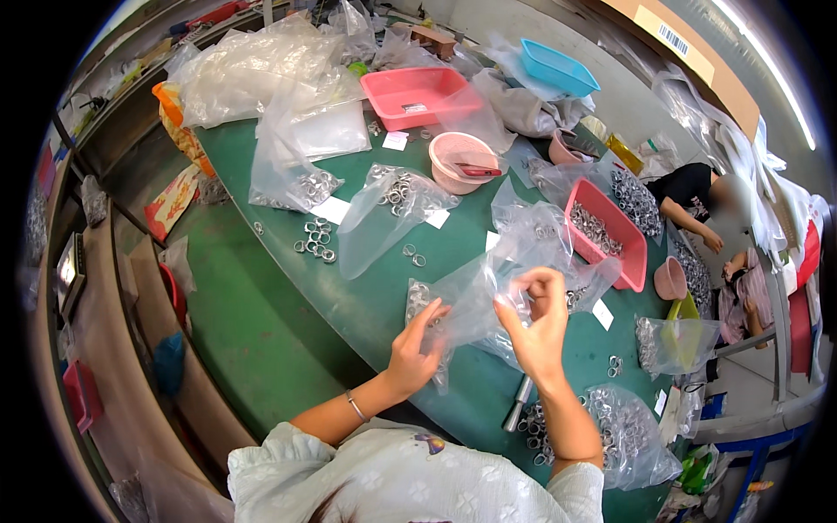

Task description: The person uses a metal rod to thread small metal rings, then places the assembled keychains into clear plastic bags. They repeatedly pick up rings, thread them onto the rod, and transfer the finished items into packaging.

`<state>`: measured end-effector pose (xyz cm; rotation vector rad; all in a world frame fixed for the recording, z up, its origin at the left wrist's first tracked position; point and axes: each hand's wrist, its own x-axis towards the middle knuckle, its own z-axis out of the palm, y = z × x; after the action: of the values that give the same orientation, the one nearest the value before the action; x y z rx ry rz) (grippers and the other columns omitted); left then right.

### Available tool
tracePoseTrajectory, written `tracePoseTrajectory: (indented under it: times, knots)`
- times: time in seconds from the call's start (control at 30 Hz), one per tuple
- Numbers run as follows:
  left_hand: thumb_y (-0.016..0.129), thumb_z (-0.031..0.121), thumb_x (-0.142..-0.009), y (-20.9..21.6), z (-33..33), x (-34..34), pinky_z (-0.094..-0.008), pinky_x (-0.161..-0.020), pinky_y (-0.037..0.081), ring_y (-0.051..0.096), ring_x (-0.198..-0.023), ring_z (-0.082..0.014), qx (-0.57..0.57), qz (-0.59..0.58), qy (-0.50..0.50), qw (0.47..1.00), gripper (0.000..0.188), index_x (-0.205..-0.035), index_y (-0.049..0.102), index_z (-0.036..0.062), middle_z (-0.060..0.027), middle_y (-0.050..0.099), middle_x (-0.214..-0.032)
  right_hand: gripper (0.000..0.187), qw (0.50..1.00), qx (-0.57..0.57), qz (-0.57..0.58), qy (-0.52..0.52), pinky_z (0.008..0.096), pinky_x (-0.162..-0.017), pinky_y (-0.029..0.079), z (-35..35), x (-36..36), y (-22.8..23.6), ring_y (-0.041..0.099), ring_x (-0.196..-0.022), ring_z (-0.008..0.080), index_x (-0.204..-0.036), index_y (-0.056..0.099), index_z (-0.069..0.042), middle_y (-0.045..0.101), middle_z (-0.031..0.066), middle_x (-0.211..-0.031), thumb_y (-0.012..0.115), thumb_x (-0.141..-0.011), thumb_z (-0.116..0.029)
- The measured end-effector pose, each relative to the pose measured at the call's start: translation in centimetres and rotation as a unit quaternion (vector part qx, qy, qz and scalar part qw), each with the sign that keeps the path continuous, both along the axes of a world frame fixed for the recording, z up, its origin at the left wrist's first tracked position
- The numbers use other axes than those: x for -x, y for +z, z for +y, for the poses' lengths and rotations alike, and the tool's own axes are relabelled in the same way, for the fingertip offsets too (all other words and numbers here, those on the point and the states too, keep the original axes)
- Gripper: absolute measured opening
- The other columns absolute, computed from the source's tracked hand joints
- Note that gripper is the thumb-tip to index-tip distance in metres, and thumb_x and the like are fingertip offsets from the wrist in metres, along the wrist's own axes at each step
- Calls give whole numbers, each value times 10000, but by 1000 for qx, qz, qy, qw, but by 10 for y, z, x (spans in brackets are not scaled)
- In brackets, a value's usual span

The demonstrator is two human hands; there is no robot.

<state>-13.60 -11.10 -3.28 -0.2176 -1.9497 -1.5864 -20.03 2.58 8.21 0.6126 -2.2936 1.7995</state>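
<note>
Above the green table [366, 301], both hands [411, 355] [538, 329] hold a clear plastic bag [468, 305] between them.

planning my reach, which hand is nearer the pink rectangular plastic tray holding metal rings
The right hand; it is left of the pink tray, toward the body, while the left hand is farther left.

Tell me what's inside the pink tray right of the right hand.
The pink tray holds a pile of small silvery metal rings. Whatever lies beneath the pile is covered and can't be seen.
</note>
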Motion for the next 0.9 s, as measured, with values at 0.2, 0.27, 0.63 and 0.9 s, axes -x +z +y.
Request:
tracePoseTrajectory:
  times: [0.2,0.27,0.63,0.9]
  knots:
    - [695,-39,-674,-10,1,-13,-372,-889,439,538,-1032,-340,33,-13,11,999,627,-1246,438,-19,-201,516,-1158,538,900,-358,248,34,454,-928,335,8,-23,37,457,-1087,332,-1030,534,-3,525,134,-1067,778,-637,-278]
    - [713,-25,-657,-13,2,-16,-380,-903,429,515,-1049,-359,37,-15,26,999,652,-1245,432,-19,-202,482,-1176,384,846,-429,312,50,482,-935,323,12,-27,40,467,-1087,333,-822,556,-21,534,124,-1082,744,-664,-316]
    - [815,178,-633,-13,2,-31,-426,-1010,318,374,-1204,-352,45,15,9,999,862,-1308,313,-9,-204,369,-1277,214,982,-168,54,70,251,-500,400,7,-28,47,468,-483,99,-670,480,-8,497,44,-529,653,-794,-32]
    - [774,212,-646,-37,4,-41,-468,-1043,248,308,-1246,-370,-24,83,45,995,907,-1335,230,-15,-201,300,-1311,94,900,-349,228,129,352,-562,385,29,-18,38,491,-555,304,-689,574,-26,493,111,-572,659,-725,-43]
